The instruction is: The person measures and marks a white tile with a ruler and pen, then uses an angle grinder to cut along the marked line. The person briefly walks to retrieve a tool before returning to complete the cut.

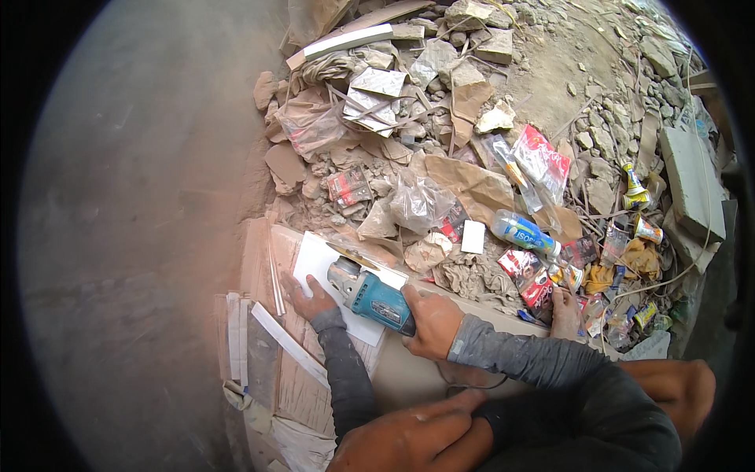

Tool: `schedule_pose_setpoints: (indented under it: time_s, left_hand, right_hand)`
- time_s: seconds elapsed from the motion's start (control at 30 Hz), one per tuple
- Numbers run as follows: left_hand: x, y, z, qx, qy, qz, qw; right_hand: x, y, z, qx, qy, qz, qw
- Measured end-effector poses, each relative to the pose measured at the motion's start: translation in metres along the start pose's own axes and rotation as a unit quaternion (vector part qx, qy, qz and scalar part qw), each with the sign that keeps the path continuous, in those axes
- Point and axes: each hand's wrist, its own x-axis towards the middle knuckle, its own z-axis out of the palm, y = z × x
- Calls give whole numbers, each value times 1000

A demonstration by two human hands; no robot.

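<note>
My right hand is wrapped round the rear body of a teal angle grinder. The grinder's grey metal head points to the upper left, over a white tile. Its disc lies along the tile's far side, seen nearly edge-on. On the tile's left edge rests my left hand, fingers stretched out and pressing flat. Beneath the tile is a dusty cardboard-like sheet. A dark power cord curves out near my legs.
Rubble, a plastic bottle, clear plastic bags and torn packets lie beyond the tile. Thin white strips sit left of my forearm. Reddish dust hangs over the grey floor. My bare foot is at the right.
</note>
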Motion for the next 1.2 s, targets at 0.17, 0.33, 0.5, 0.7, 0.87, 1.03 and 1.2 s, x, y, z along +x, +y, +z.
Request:
schedule_pose_setpoints:
  time_s: [0.17, 0.33, 0.5, 0.7, 0.87, 1.03, 1.2]
  left_hand:
    - [-34, 18, -27, -291, 118, -99, 944]
    - [-61, 38, -37, -373, 36, -137, 917]
    - [-47, 28, -30, -236, 1, -1, 972]
    - [-36, 9, -11, 37, -97, 32, 994]
    - [-38, 7, -5, 41, -78, 37, 995]
    - [-37, 8, -6, 35, -76, 38, 996]
    - [-37, 7, -5, 67, -75, 42, 994]
  right_hand:
    - [28, -7, 18, -1, -25, 1, 1000]
    - [55, -12, 33, -8, 1, -12, 1000]
    - [71, -10, 36, -32, 6, -12, 999]
    - [75, -6, 37, -31, 8, 0, 999]
    - [74, -4, 40, -33, -3, 13, 999]
    - [75, -4, 40, -25, -12, 24, 999]
    - [75, -4, 39, -31, -13, 23, 999]
